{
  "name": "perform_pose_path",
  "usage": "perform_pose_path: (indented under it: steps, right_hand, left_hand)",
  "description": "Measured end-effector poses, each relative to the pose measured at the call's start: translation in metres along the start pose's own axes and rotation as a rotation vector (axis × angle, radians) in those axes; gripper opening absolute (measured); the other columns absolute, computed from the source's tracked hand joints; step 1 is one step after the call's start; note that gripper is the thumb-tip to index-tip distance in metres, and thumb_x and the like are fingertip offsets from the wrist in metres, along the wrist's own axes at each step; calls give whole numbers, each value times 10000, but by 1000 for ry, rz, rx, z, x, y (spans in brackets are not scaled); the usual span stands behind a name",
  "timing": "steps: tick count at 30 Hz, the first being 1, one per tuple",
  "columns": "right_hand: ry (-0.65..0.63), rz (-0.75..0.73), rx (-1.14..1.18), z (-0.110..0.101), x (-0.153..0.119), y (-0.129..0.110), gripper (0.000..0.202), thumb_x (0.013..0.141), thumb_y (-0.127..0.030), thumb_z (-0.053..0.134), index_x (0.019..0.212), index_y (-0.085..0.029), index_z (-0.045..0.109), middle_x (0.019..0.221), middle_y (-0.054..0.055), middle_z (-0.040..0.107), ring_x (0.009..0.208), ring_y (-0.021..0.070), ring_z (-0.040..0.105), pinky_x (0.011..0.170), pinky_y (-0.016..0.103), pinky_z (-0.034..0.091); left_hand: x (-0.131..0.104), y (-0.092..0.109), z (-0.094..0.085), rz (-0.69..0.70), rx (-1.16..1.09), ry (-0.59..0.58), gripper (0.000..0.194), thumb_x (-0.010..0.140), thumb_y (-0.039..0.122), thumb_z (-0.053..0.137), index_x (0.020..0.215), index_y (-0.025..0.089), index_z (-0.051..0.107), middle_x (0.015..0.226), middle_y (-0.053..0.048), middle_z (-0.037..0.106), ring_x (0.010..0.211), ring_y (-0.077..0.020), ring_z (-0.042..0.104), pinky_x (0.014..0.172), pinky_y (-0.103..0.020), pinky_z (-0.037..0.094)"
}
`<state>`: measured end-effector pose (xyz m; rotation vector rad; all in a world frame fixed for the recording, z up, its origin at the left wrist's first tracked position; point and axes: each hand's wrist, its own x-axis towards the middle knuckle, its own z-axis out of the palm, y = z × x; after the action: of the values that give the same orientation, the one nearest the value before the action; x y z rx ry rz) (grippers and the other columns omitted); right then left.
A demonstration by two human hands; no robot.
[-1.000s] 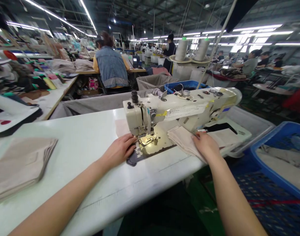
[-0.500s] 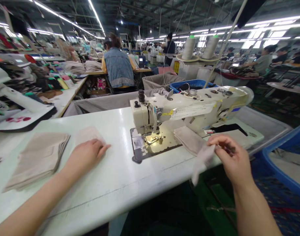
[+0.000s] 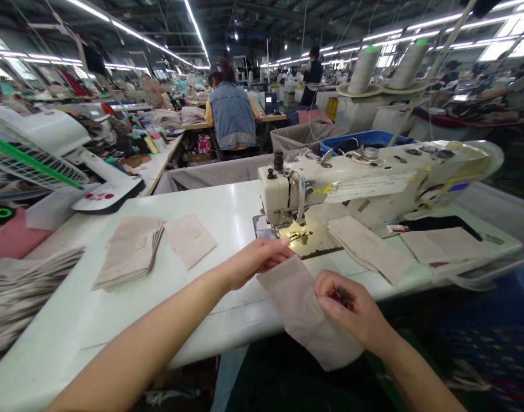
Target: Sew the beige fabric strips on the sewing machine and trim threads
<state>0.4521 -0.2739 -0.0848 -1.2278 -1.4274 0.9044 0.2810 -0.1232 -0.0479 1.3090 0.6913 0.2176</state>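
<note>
A beige fabric piece (image 3: 304, 309) hangs over the table's front edge, held between both hands. My left hand (image 3: 255, 260) is closed on its upper left corner, just in front of the sewing machine's needle area. On its right side my right hand (image 3: 350, 303) pinches the cloth, and something small and dark shows among those fingers. The white sewing machine (image 3: 365, 183) stands behind, its metal plate (image 3: 317, 243) set in the table. A single beige piece (image 3: 190, 237) lies flat to the left, beside a beige stack (image 3: 128, 252).
More beige pieces (image 3: 369, 246) lie right of the needle, with another folded pile (image 3: 444, 246) farther right. A white fan (image 3: 107, 183) stands at the left. Behind the table are a blue basket (image 3: 369, 139) and a seated person (image 3: 232, 114).
My left hand has left the flat piece and taken hold of the cloth near the needle. My right hand has moved left with its cloth, now spread out. The view has shifted left.
</note>
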Motion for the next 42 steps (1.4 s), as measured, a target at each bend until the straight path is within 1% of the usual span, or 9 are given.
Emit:
perform_pose_path:
  steps: [3, 6, 12, 16, 21, 25, 30, 34, 42]
  right_hand:
    - [156, 115, -61, 6, -6, 10, 103, 821, -309, 637, 883, -228, 621, 853, 7, 619, 709, 154, 558, 581, 256, 418]
    - [313, 293, -85, 5, -14, 20, 318, 791, -403, 668, 1046, -214, 678, 937, 43, 712, 737, 181, 642, 667, 297, 521]
    - [232, 416, -99, -3, -29, 27, 319, 820, -484, 625, 919, -205, 746, 878, 60, 766, 787, 235, 707, 736, 349, 570]
    - [282, 399, -190, 7, -33, 33, 310, 823, -481, 632, 957, -216, 723, 817, 36, 743, 692, 210, 683, 692, 337, 559]
    - [236, 270, -321, 23, -31, 38, 208, 915, -421, 576, 867, -238, 662, 774, 14, 701, 714, 202, 668, 668, 311, 526]
    - [107, 65, -395, 24, -31, 39, 114, 942, -259, 557, 979, -230, 661, 886, 30, 692, 783, 187, 663, 708, 295, 530]
    - [49, -263, -620, 25, -28, 44, 343, 873, -5, 459, 1054, -217, 657, 949, 62, 646, 854, 201, 629, 719, 303, 516]
    - [38, -311, -713, 29, -25, 48, 432, 806, 65, 439, 1082, -205, 634, 1013, 77, 646, 889, 218, 614, 724, 314, 508]
    - [23, -337, -718, 31, -24, 54, 310, 878, 18, 455, 1075, -181, 591, 1019, 81, 658, 897, 219, 596, 763, 330, 493]
  left_hand:
    - [8, -4, -11, 32, 96, 81, 431, 600, 498, 878, 758, 134, 710, 739, -28, 699, 641, -130, 608, 603, -233, 458]
    - [11, -8, -25, 42, 69, 175, 396, 634, 487, 858, 776, 150, 703, 751, -22, 701, 654, -133, 613, 623, -248, 472]
    - [14, -13, -47, 35, 121, 203, 369, 699, 490, 788, 821, 153, 701, 753, -6, 681, 665, -126, 593, 641, -241, 456]
    - [29, -23, -45, 134, 475, 284, 259, 840, 402, 618, 803, 160, 700, 758, -14, 671, 687, -146, 578, 653, -257, 434]
    - [51, -31, -38, 270, 1024, 509, 175, 828, 253, 612, 684, 165, 659, 755, -45, 667, 705, -175, 571, 646, -274, 399]
    - [59, -30, -39, 188, 1004, 547, 144, 814, 212, 584, 690, 165, 641, 707, -30, 659, 642, -158, 559, 589, -261, 361]
    - [67, -25, -43, 101, 1046, 576, 142, 789, 228, 574, 684, 172, 650, 696, -35, 665, 614, -165, 550, 558, -267, 322]
    - [71, -24, -47, 49, 1059, 589, 151, 788, 297, 603, 727, 183, 682, 745, -38, 696, 653, -175, 585, 557, -259, 321]
    - [73, -27, -51, 64, 1054, 603, 167, 794, 320, 603, 734, 185, 678, 741, -34, 697, 670, -174, 596, 549, -257, 305]
